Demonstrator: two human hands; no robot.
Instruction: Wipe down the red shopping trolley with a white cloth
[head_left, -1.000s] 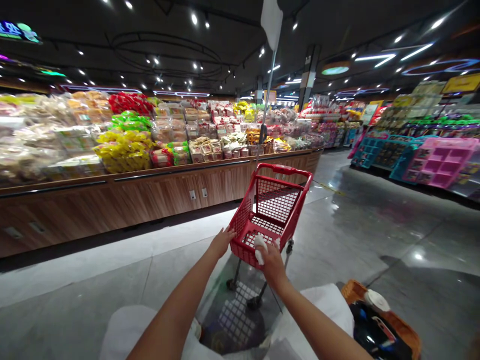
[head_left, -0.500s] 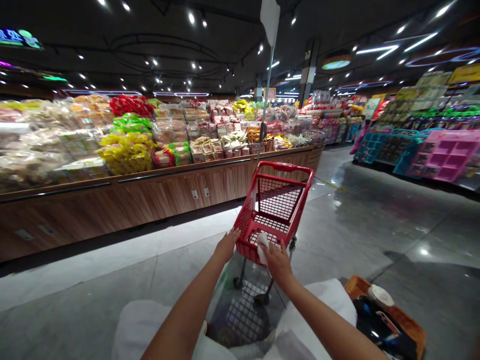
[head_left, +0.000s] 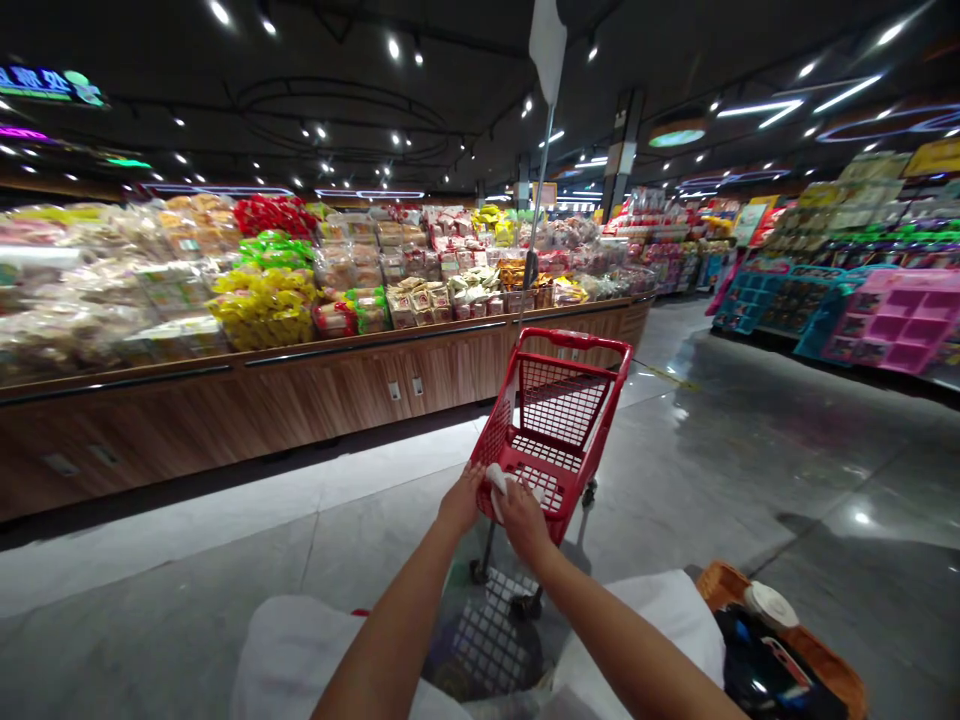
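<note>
A red shopping cart (head_left: 551, 455) with mesh sides stands in front of me, its near edge within reach. My left hand (head_left: 460, 502) is closed over the near left corner of its rim, fingertips partly hidden. Close beside it, my right hand (head_left: 523, 518) presses a crumpled white cloth or tissue (head_left: 496, 479) against the near rim. Some of the white material shows past the fingers of that hand.
A long wooden display counter (head_left: 360, 385) heaped with packaged food runs behind the cart. An orange basket (head_left: 721, 580) holding dark items sits at lower right. Pink and teal racks (head_left: 911, 315) stand at right. A pole with a white sign (head_left: 547, 50) rises behind the cart.
My right hand has slid left along the cart's near rim with the white cloth, coming close to my left hand. My left hand stays at the corner. The view has shifted slightly.
</note>
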